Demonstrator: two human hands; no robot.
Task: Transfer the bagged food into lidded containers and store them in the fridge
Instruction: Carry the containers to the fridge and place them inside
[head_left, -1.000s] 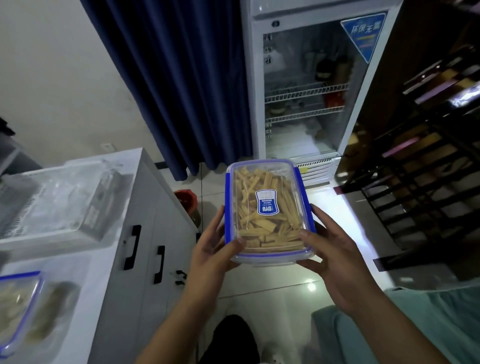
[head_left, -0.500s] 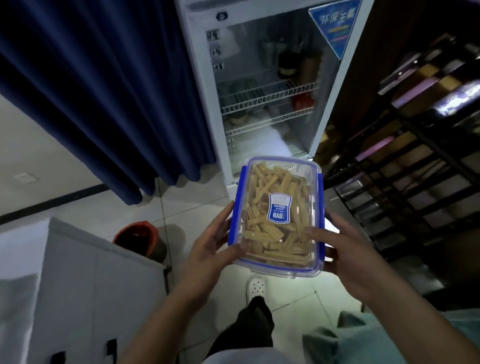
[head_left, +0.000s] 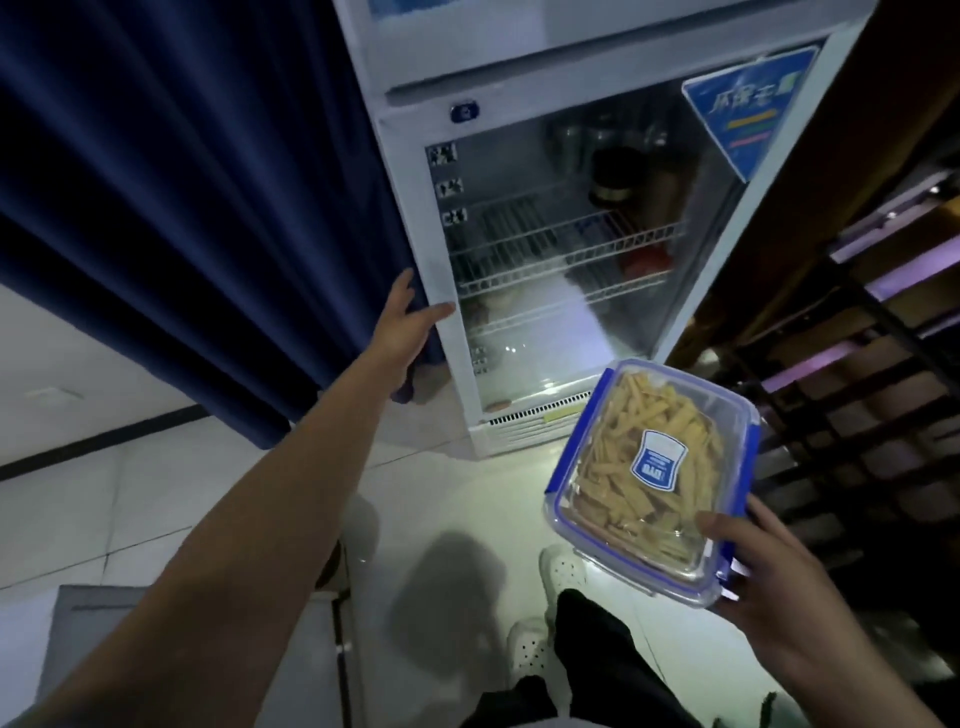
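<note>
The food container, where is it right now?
In the head view it sits lower right, lid on, held by the right hand: the container hangs over the floor just before the fridge.

Arms: both forearms bare to the edge of the view; no sleeve, watch or band visible on either.
Hands: left hand (head_left: 402, 327) and right hand (head_left: 763, 577) bare, no gloves or rings to be seen.
Trousers: dark, nearly black trouser leg (head_left: 597, 644) at 6 o'clock.
Shoes: white perforated clog-style shoes (head_left: 563, 569), one at 6 o'clock just above the trouser leg, the other lower and partly hidden beside it.
</note>
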